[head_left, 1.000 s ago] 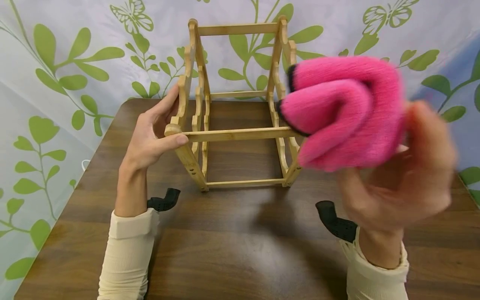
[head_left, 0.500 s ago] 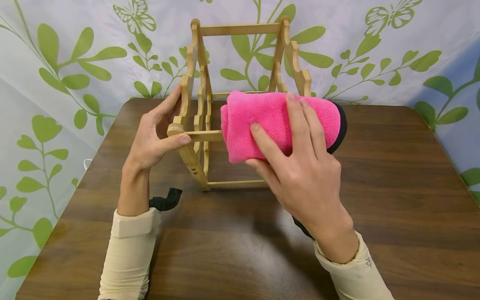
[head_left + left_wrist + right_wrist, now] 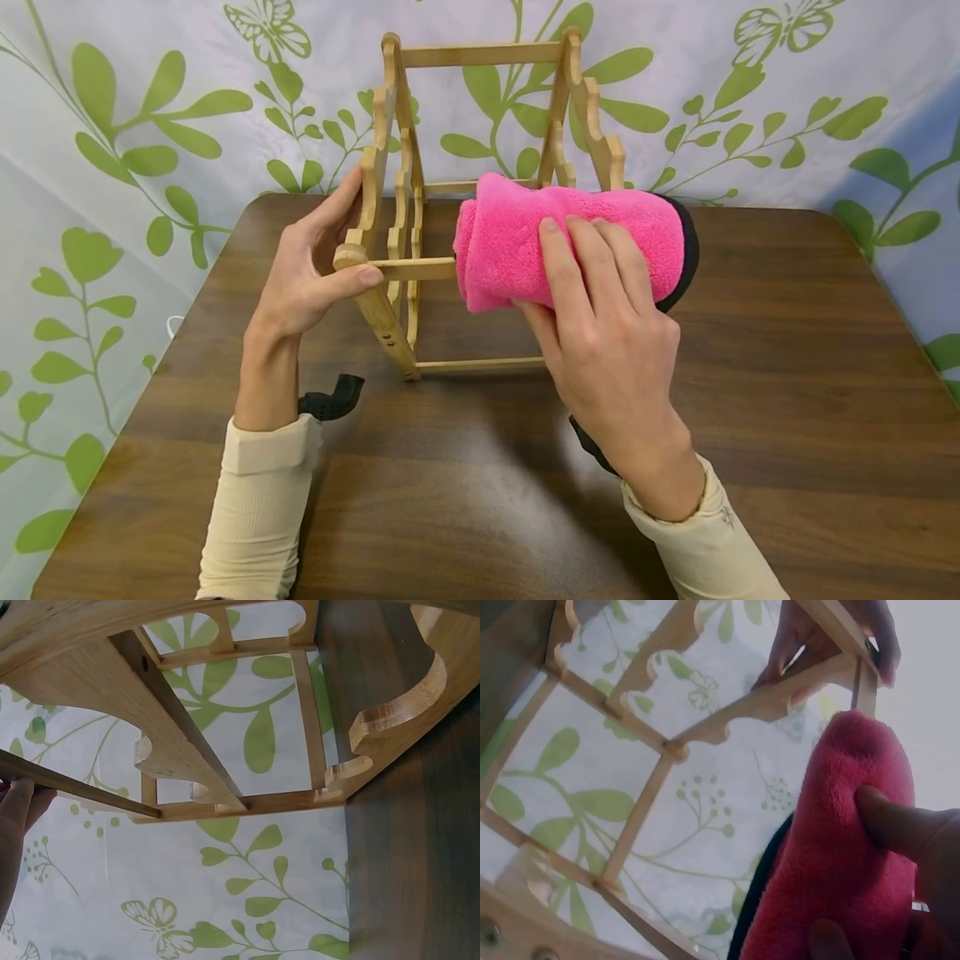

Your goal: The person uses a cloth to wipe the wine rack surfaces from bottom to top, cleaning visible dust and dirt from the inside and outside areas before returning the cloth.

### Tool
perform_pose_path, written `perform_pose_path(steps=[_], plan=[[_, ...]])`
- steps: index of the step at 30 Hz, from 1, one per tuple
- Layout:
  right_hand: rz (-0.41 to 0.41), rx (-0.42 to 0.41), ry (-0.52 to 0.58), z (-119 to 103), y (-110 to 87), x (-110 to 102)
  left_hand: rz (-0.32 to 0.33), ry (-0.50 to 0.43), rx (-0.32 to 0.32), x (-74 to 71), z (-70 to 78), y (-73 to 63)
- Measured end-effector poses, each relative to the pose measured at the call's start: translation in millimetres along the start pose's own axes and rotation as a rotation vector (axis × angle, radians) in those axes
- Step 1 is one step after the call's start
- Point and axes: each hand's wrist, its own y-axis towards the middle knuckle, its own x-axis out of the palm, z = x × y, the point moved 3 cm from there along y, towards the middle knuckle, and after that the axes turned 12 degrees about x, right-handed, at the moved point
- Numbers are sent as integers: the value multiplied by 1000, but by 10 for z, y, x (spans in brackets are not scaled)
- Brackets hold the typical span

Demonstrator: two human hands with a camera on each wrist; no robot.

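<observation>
A light wooden rack [image 3: 480,55] with wavy, notched side rails stands on the table. My left hand [image 3: 292,283] grips its front left corner, thumb over the end of the front bar and fingers behind the side rail. In my right hand [image 3: 615,342] is a folded pink cloth [image 3: 502,242] with black edging, wrapped over the front bar and covering the bar's middle and right part. The right wrist view shows the thumb [image 3: 900,825] pressing the cloth [image 3: 832,840] from below, close to where the bar comes out of it.
The brown wooden table [image 3: 787,350] runs back to a curtain [image 3: 712,50] printed with green leaves and butterflies. A black wrist-worn piece [image 3: 333,400] shows beside the left sleeve [image 3: 258,500]. The rack's lower front bar [image 3: 472,365] lies low over the table.
My right hand has brought the cloth from the right of the rack leftward onto the front bar, then slid it slightly right, fingers drawn in. My left hand keeps its grip on the corner.
</observation>
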Motion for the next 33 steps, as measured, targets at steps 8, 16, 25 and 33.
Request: perform_pose_path(steps=[8,16,25,33], plan=[[100,-31,17,-129,-54,176,-9,39,20,4,-11,11],[130,-66,-21,-271,-82,262,8,123,61,-11,-51,0],[79,-123,-51,-484,-49,269,88,135,107,-19,-104,11],[57,-135,-50,-546,-41,355,119,134,116,-13,-119,8]])
